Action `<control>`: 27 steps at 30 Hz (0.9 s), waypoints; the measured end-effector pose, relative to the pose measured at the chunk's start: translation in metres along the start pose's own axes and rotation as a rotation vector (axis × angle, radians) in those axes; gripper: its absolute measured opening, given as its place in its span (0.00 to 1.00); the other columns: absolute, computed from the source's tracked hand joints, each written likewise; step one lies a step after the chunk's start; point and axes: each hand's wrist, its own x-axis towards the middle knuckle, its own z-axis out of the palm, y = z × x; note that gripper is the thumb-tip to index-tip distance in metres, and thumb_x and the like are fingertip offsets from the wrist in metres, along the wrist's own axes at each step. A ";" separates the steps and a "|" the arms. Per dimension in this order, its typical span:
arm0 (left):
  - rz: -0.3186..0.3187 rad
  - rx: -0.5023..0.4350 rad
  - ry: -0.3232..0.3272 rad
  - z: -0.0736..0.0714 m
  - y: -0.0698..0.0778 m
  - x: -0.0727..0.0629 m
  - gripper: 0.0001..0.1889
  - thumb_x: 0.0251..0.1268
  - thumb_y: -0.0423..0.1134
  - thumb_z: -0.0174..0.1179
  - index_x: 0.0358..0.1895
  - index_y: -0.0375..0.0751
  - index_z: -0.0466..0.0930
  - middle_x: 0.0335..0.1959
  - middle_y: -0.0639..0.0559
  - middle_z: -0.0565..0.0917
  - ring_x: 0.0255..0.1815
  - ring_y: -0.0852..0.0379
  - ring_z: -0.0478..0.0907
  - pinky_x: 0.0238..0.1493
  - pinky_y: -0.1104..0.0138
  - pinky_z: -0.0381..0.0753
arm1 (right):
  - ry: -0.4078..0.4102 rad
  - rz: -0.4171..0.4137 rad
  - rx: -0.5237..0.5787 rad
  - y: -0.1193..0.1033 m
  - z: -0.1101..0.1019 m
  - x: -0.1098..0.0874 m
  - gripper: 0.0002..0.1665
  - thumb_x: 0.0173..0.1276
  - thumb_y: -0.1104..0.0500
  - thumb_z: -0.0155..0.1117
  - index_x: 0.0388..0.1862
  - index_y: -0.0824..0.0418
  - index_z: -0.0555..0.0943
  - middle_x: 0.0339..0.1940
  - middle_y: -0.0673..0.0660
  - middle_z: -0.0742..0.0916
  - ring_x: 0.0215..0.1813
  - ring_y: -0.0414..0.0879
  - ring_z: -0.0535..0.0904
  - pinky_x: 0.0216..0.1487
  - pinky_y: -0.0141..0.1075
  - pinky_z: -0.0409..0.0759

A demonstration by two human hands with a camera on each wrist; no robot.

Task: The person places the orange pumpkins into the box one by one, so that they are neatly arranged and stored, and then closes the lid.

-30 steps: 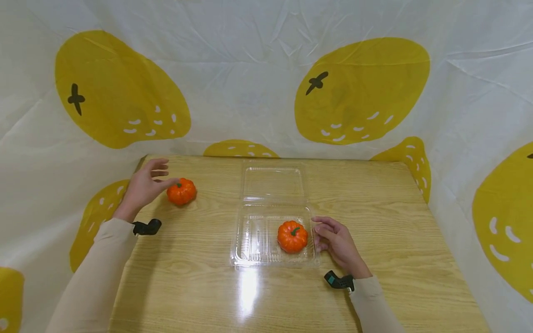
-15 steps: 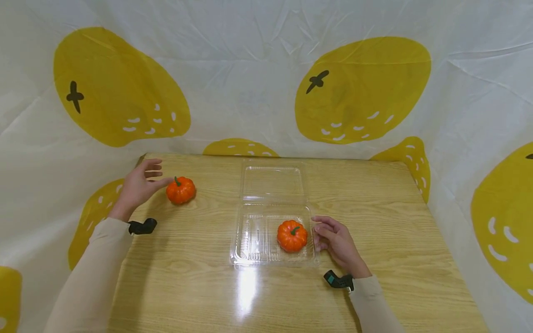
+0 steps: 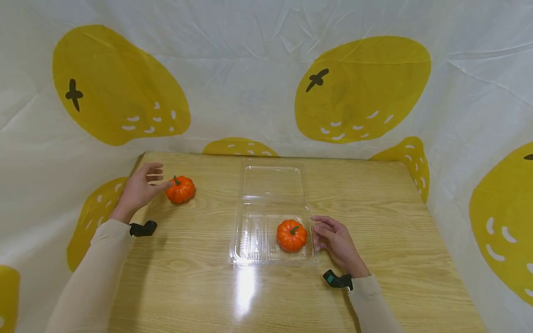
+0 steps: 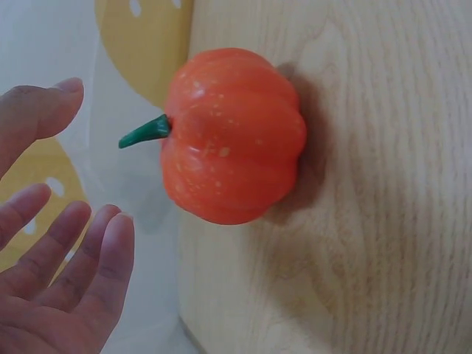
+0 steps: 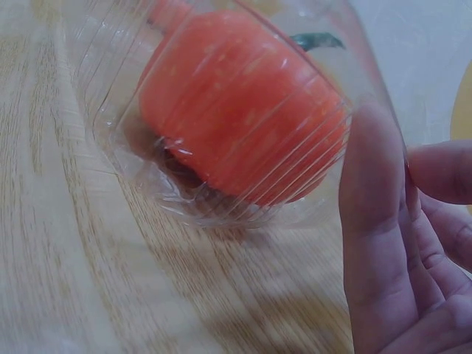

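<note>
On the table's left side stands an orange toy pumpkin (image 3: 181, 189) with a green stem. My left hand (image 3: 140, 189) hovers just left of it, fingers spread and thumb tip near the stem. The left wrist view shows a gap between those fingers (image 4: 110, 258) and the pumpkin (image 4: 232, 136). A clear plastic clamshell container (image 3: 258, 256) lies with its lid (image 3: 272, 180) folded back, away from me. Another orange pumpkin (image 3: 291, 236) sits in the right part of its base. My right hand (image 3: 339, 245) pinches the container's right rim between thumb and fingers (image 5: 376, 184).
The wooden table (image 3: 200, 286) reaches back to a white curtain (image 3: 245, 60) printed with large yellow fruit, which also hangs along both sides. Light glares off the tabletop in front of the container.
My left hand has shifted slightly left, its thumb drawing back from over the left pumpkin's stem. The right hand keeps its place at the container's rim.
</note>
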 end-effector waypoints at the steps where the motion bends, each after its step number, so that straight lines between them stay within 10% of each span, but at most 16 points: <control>1: -0.001 0.000 -0.003 0.001 -0.001 0.000 0.44 0.69 0.53 0.68 0.80 0.40 0.58 0.74 0.31 0.70 0.72 0.31 0.72 0.66 0.39 0.79 | 0.001 0.001 0.001 0.000 0.000 0.000 0.19 0.80 0.62 0.58 0.66 0.67 0.72 0.31 0.46 0.88 0.27 0.38 0.82 0.26 0.30 0.86; 27: -0.027 0.020 -0.032 0.021 -0.029 0.001 0.46 0.67 0.55 0.69 0.79 0.36 0.58 0.75 0.28 0.67 0.73 0.28 0.70 0.67 0.37 0.77 | 0.009 0.005 -0.011 0.000 0.000 0.001 0.20 0.79 0.60 0.61 0.65 0.66 0.74 0.31 0.47 0.88 0.28 0.38 0.83 0.26 0.31 0.86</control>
